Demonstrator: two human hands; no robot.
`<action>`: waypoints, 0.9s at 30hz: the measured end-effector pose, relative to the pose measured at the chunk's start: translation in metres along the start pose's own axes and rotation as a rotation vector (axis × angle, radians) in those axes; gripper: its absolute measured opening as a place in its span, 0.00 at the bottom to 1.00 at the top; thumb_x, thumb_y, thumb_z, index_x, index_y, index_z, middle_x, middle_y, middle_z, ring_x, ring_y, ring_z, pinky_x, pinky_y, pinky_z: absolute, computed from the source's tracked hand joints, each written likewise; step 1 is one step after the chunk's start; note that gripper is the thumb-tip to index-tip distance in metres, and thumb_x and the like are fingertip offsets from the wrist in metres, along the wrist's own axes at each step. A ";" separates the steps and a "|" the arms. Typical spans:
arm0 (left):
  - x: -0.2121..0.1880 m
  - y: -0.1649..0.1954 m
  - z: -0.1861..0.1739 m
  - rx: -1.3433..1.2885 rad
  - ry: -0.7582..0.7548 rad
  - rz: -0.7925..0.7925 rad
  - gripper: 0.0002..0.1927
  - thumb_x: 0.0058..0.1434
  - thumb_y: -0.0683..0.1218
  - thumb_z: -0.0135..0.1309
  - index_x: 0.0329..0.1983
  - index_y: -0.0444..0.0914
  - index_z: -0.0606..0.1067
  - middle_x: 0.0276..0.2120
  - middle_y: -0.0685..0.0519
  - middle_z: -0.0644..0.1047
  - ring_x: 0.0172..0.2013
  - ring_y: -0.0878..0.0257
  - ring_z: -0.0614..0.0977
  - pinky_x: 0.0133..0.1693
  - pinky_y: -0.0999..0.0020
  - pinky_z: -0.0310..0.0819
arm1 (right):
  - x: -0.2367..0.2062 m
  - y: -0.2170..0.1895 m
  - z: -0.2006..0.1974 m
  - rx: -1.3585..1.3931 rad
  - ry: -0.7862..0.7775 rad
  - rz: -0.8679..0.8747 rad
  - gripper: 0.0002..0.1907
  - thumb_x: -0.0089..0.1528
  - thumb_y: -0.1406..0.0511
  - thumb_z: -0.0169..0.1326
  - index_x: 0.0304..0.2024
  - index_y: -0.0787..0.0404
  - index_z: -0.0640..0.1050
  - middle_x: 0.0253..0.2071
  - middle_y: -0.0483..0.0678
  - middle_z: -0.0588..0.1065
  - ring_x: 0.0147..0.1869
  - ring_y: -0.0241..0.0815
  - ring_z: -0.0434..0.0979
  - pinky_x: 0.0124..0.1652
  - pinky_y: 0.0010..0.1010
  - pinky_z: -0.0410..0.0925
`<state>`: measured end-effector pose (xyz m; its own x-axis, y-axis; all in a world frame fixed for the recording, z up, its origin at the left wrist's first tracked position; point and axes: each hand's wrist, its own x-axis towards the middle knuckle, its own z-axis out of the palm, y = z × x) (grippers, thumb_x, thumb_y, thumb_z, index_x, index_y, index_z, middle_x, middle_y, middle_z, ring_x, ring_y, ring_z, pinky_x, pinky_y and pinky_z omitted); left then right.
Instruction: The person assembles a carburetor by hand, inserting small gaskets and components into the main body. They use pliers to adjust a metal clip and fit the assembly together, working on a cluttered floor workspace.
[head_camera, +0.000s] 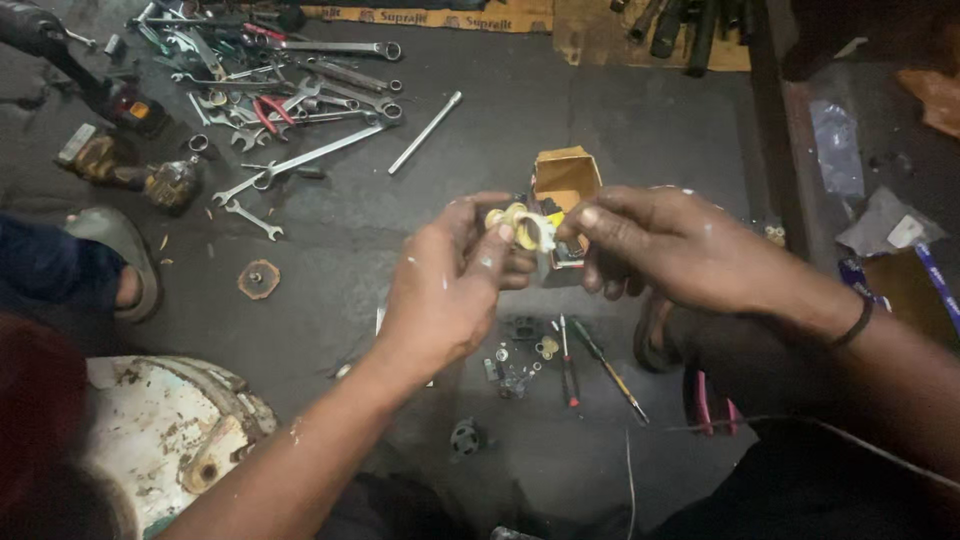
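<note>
My left hand (450, 285) and my right hand (665, 245) meet at the centre of the view, above a dark floor. Between their fingertips they pinch a small yellowish-white part (525, 226), ring-shaped with pale tape or plastic on it. Both hands grip it from opposite sides. Just behind the hands stands a small open cardboard box (565, 178). Below the hands lie small screwdrivers (600, 365) and tiny metal parts (520, 365) on the floor.
Several spanners and wrenches (290, 105) are scattered at the upper left, with a long rod (425, 132). Another person's sandalled foot (120, 265) is at the left. A worn white motor housing (170, 430) sits at the lower left. Pink-handled pliers (705, 400) lie under my right arm.
</note>
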<state>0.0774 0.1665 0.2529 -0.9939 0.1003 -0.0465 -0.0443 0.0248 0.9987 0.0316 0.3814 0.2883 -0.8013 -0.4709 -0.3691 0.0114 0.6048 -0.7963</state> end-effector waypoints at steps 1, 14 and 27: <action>0.000 0.000 0.001 -0.010 -0.004 -0.008 0.17 0.70 0.41 0.45 0.59 0.29 0.70 0.40 0.45 0.82 0.37 0.63 0.86 0.39 0.67 0.86 | -0.001 0.002 0.000 -0.045 0.013 0.019 0.21 0.66 0.53 0.42 0.48 0.58 0.79 0.29 0.46 0.81 0.31 0.37 0.83 0.32 0.30 0.78; -0.007 0.007 0.003 -0.010 -0.033 0.025 0.17 0.69 0.40 0.45 0.59 0.29 0.70 0.39 0.45 0.83 0.36 0.62 0.87 0.38 0.70 0.87 | -0.007 -0.009 0.025 0.143 0.135 -0.184 0.10 0.62 0.62 0.58 0.40 0.62 0.81 0.35 0.46 0.84 0.41 0.35 0.85 0.42 0.31 0.79; -0.001 0.009 -0.001 -0.076 -0.007 -0.042 0.18 0.68 0.41 0.49 0.59 0.28 0.70 0.39 0.44 0.83 0.35 0.62 0.87 0.35 0.71 0.85 | 0.001 -0.003 0.025 0.288 0.050 -0.036 0.15 0.64 0.60 0.54 0.44 0.65 0.80 0.34 0.49 0.81 0.36 0.37 0.81 0.37 0.31 0.76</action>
<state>0.0780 0.1661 0.2616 -0.9902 0.1079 -0.0885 -0.0940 -0.0466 0.9945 0.0454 0.3634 0.2783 -0.8329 -0.4518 -0.3197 0.1460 0.3778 -0.9143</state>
